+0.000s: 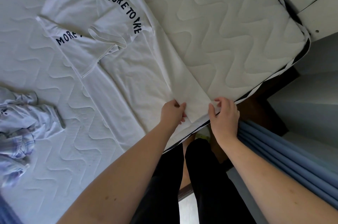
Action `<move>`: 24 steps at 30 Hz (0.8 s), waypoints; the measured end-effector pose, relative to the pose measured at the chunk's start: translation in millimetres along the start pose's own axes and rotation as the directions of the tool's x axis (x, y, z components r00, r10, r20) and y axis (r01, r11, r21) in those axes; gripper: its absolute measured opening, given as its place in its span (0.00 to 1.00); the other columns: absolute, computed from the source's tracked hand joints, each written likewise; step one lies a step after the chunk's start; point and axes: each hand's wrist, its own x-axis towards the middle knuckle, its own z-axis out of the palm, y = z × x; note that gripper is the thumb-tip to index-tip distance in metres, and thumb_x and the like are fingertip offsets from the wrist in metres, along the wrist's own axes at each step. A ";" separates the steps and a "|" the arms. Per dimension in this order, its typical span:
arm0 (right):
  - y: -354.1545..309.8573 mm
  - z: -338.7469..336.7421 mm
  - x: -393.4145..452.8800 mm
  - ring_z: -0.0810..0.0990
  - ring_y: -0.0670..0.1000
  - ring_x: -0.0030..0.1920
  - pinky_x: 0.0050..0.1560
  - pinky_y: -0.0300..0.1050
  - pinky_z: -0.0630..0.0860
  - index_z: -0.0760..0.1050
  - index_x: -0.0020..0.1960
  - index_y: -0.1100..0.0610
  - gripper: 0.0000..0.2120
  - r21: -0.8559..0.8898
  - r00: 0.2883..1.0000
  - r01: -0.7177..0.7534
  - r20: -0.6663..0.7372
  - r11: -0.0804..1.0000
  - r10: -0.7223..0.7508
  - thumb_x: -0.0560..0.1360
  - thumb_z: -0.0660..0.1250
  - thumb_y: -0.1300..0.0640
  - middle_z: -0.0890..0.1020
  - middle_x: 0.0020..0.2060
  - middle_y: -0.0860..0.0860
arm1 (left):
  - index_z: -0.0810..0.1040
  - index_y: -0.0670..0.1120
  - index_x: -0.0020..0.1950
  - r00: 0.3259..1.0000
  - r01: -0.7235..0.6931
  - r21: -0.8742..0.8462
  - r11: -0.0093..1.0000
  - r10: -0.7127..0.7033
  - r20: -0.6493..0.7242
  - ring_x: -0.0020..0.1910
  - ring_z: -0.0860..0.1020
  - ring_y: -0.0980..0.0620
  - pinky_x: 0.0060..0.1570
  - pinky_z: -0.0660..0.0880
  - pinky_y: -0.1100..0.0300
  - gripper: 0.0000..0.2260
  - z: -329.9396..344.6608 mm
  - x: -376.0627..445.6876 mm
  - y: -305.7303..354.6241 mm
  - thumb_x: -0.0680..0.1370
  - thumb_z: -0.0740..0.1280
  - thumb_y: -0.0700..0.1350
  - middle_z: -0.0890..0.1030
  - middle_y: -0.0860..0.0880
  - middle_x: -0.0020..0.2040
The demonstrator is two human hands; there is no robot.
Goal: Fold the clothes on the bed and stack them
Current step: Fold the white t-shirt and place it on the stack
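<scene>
So this is pretty early in the job, I'd say. The white t-shirt (117, 55) with the dark lettering is laid out long on the mattress (228, 31), its sides and sleeves already turned in toward the middle, so the lengthwise fold looks done and the crosswise folds are what's left. Both hands are at the shirt's hem, right by the mattress edge nearest the person: the left hand (172, 112) pinches one bottom corner, and the right hand (224, 114) has its fingers curled on the other corner, though it's a bit hard to tell if it's gripping the shirt alone or some of the mattress edge with it. Off to the left of the shirt sits a crumpled pale blue garment (22, 128), totally unfolded, and I can't see any finished stack anywhere in view, so most of the task is still ahead. Room-wise it looks fine: there's a wide bare stretch of mattress to the right of the shirt for folding the hem up toward the collar. The hem sits right at the mattress edge though, so it could slip off if let go.
</scene>
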 end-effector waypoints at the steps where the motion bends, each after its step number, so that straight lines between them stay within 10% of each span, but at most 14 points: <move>1: -6.3 3.1 1.1 0.74 0.54 0.52 0.53 0.53 0.70 0.74 0.57 0.57 0.12 -0.023 1.000 0.023 -0.016 0.999 -0.023 0.76 0.67 0.54 0.76 0.49 0.52 | 0.75 0.40 0.42 0.999 0.013 -0.025 1.000 -0.012 0.034 0.21 0.73 0.54 0.25 0.70 0.60 0.10 -2.3 -0.9 -0.7 0.80 0.63 0.44 0.78 0.48 0.28; 13: -16.8 12.3 20.8 0.76 0.56 0.55 0.55 0.53 0.67 0.74 0.57 0.55 0.15 -0.134 0.930 -0.158 0.313 0.978 0.193 0.77 0.65 0.46 0.78 0.53 0.52 | 0.76 0.45 0.32 0.997 -0.007 0.116 0.993 -0.002 0.080 0.21 0.73 0.57 0.27 0.68 0.65 0.18 -15.0 -2.2 -27.9 0.80 0.63 0.51 0.77 0.52 0.23; 24: -38.2 15.7 4.7 0.74 0.56 0.51 0.52 0.51 0.69 0.74 0.56 0.57 0.15 -0.122 0.992 0.111 0.075 0.986 -0.102 0.73 0.71 0.52 0.76 0.50 0.53 | 0.74 0.53 0.41 0.929 -0.183 0.148 0.972 0.220 -0.297 0.29 0.78 0.58 0.34 0.71 0.62 0.08 -54.4 39.0 5.5 0.79 0.64 0.52 0.81 0.53 0.34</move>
